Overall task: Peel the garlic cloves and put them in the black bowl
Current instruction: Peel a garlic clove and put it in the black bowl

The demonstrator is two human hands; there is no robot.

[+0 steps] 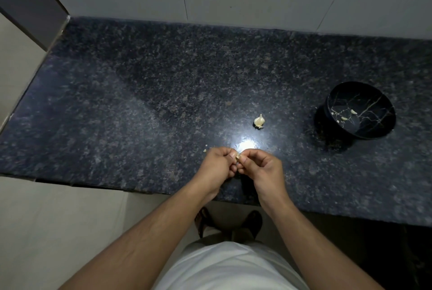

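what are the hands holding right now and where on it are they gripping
A garlic clove, pinched between the fingertips of the left hand and the right hand, one on each side. Which end each holds cannot be told; the fingers hide most of it.

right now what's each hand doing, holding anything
left hand: fingers curled, pinching the garlic clove
right hand: fingers curled, pinching the same clove
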